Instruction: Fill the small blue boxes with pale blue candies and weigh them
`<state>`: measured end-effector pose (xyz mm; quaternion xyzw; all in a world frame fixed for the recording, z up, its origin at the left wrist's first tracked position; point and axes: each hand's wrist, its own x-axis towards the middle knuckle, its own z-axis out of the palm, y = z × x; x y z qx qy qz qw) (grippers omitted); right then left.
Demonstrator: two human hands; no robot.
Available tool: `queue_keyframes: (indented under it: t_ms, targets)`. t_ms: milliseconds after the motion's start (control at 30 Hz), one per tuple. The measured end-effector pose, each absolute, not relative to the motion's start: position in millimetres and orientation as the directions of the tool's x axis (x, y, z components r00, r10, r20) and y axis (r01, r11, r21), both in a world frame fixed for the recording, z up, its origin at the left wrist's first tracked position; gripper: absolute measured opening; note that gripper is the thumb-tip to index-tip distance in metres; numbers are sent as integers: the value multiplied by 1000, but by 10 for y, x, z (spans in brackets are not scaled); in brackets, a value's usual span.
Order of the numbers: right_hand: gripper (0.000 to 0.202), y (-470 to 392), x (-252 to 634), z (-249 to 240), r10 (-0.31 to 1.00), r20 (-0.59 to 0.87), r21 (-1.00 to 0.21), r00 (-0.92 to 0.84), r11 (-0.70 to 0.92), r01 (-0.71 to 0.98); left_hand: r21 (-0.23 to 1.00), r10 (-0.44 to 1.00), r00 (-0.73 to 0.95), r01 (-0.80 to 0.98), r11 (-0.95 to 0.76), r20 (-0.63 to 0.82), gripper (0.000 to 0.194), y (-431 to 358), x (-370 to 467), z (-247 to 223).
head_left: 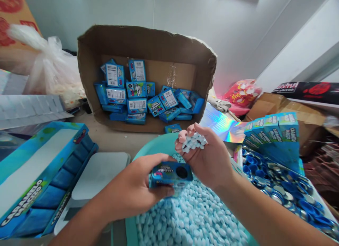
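Note:
My left hand (140, 186) is wrapped round a small blue candy box (169, 173), whose end has a dark round hole facing up. Close to its right, my right hand (203, 157) is cupped palm up, with a heap of pale blue candies (194, 142) in it. Both hands are above a turquoise tub (148, 147) full of loose pale blue candies (190, 217). The box and the cupped fingers are near each other; whether they touch I cannot tell.
Behind stands a cardboard carton (148, 45) with several blue boxes inside. At left are a white scale (100, 175) and a blue display tray (45, 182). Right of the tub lie blue and silver caps (280, 189) and flat blue cartons (272, 136).

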<state>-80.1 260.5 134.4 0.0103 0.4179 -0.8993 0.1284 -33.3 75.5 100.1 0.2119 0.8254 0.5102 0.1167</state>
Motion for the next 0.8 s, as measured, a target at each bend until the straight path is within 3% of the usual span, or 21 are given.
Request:
queue_keyframes:
  t_ms: [100, 367, 567, 800]
  targets:
    - [21, 2600, -800, 1340, -224, -134, -760, -965, -602, 245, 938, 428, -903, 117, 326, -36, 50, 740, -346, 1022]
    - [19, 2613, -799, 1365, -225, -214, -710, -951, -632, 309, 842, 410, -910, 272, 467, 67, 47, 764, -350, 972]
    - [32, 2638, -853, 1373, -242, -350, -554, -905, -725, 409, 691, 581, -814, 423, 587, 6, 49, 792, -304, 955]
    - [26, 2645, -821, 1358, -298, -226, -619, -928, -692, 373, 713, 443, -893, 360, 602, 77, 49, 801, -312, 919]
